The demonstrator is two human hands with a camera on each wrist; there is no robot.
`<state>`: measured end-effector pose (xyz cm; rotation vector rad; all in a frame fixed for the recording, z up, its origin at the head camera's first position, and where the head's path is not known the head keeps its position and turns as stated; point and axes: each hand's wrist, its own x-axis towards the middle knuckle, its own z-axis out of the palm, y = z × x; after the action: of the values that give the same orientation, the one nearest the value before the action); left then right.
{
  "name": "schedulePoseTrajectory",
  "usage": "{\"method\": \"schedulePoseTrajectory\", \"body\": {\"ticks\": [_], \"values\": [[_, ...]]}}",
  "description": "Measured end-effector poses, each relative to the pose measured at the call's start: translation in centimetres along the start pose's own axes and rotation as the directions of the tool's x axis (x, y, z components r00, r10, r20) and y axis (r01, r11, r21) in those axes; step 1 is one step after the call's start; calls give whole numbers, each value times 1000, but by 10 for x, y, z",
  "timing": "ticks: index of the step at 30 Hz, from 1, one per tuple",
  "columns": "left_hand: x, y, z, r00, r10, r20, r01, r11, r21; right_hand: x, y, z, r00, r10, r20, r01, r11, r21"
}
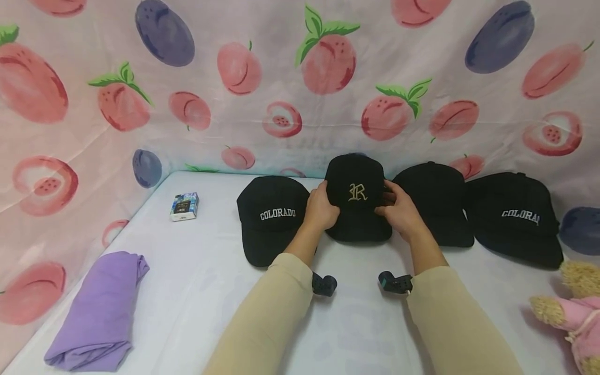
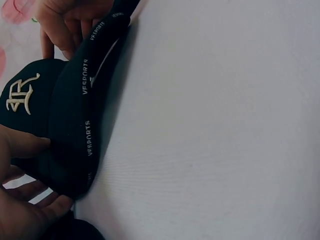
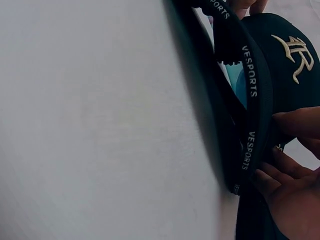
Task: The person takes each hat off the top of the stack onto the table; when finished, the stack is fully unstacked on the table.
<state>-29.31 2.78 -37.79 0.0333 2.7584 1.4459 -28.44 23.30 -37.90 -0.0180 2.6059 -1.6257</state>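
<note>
A black cap (image 1: 357,208) with a gold letter R is held between both hands in the middle of the head view. My left hand (image 1: 321,209) pinches its left side, thumb in front. On the other side my right hand (image 1: 401,212) pinches it with thumb and fingers. Both wrist views show white VESPORTS lettering on a band along the cap's lower edge. A black cap (image 1: 272,213) marked COLORADO sits just left of my left hand. Behind my right hand is another black cap (image 1: 433,208), whose front shows no lettering.
A further black COLORADO cap (image 1: 513,219) stands at the right. A folded purple cloth (image 1: 100,312) lies front left, a small blue box (image 1: 184,207) behind it. A plush toy (image 1: 581,323) in pink is at the right edge. Fruit-print fabric (image 1: 281,67) rises behind.
</note>
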Motion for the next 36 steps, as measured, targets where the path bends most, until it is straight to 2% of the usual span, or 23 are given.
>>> {"method": "schedulePoseTrajectory", "body": {"ticks": [4,13,25,36], "values": [[2,-3,1,1000,12,-8,-12,1000,-26,2,1,-2,1000,2,11,-2,1000,11],[5,-3,8,999,26,-21,-27,998,-51,5,-3,-13,999,1,39,1,998,-61],[7,2,16,1000,2,-24,-3,999,-49,10,-2,-17,1000,26,10,-25,998,-51],[5,1,17,1000,11,-20,-12,999,-52,6,-3,-16,1000,27,-16,-28,999,-38]]}}
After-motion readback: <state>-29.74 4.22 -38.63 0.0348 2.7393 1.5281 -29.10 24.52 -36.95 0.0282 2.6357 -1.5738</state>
